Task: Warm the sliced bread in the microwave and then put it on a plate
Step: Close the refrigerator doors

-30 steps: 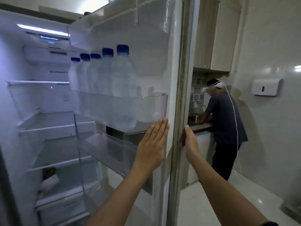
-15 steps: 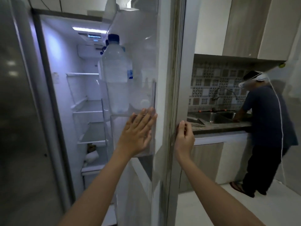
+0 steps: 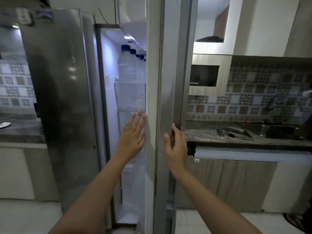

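Observation:
The right fridge door [image 3: 170, 81] stands nearly edge-on to me, still ajar. My left hand [image 3: 133, 137] lies flat, fingers straight, against the door's white inner side just below the bottle shelf. My right hand [image 3: 175, 146] grips the steel outer edge of the door, thumb on the near face and fingers wrapped behind. A built-in microwave [image 3: 204, 76] sits in a wall niche to the right of the door. No bread is in view. A white round object [image 3: 4, 124], maybe a plate, lies on the left counter.
Several water bottles [image 3: 126, 68] stand in the door shelf. The left fridge door [image 3: 64, 98] is closed. A dark counter [image 3: 211, 135] with a sink [image 3: 273, 130] runs to the right, over cabinets. Another person's foot [image 3: 297, 222] shows at the far right.
The fridge door has swung further toward the cabinet under both my hands, narrowing the gap. The view has turned left, and the person at the sink has slid almost out of frame.

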{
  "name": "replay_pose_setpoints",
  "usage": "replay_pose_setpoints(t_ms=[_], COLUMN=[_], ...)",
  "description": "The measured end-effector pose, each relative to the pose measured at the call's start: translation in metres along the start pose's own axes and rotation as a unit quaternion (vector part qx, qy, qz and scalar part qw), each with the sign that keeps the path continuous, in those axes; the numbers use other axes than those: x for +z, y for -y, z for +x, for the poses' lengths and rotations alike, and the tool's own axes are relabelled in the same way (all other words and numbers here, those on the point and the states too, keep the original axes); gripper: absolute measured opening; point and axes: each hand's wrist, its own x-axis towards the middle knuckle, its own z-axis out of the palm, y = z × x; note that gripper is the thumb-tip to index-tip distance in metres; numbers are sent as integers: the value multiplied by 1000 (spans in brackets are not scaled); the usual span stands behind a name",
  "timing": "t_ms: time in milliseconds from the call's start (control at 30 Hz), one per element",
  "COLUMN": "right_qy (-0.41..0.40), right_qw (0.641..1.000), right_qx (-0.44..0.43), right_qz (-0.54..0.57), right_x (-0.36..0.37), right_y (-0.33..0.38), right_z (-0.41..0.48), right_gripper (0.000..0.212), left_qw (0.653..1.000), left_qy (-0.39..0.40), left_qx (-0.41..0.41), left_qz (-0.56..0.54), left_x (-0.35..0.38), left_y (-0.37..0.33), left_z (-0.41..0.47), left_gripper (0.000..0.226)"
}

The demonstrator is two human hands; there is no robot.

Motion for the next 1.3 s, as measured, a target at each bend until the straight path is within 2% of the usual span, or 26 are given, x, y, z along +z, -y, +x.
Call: replay_pose_setpoints(t_ms=[167,267,333,400,500,667,867,1000,1200,1300], right_qy=[99,126,108,50,4,55,-27,-72,-37,-27], right_qw=[994,992,991,991,992,993,998,996,997,995], right_qx=[-10,-26,-46,-64,-16,3,-9,-53,-70,-96], right_qz=[-34,13,67,102,123,101,59,26,5,-13], right_x=[32,45,52,61,78,114,177,219,253,260], right_y=[22,31,34,33,31,27,20,10,0,-9], right_z=[-1,1,2,7,20,53,70,75,91,108], right_gripper=[56,49,39,37,42,46,42,44,50,50], left_qw=[989,979,979,972,963,955,937,936,911,909], left_qy=[18,26,11,-13,-50,-108,-136,-145,-204,-241], left_qx=[-75,-97,-95,-119,-146,-148,-135,-123,-170,-195], left_qz=[-123,-175,-182,-204,-222,-234,-291,-295,-315,-280], left_x=[-22,-34,-37,-38,-38,-38,-29,-19,2,7], left_y=[22,29,34,42,56,82,126,160,195,202], left_z=[-8,-9,-10,-11,-9,8,31,42,63,78], left_gripper=[66,63,60,60,59,58,60,57,54,54])
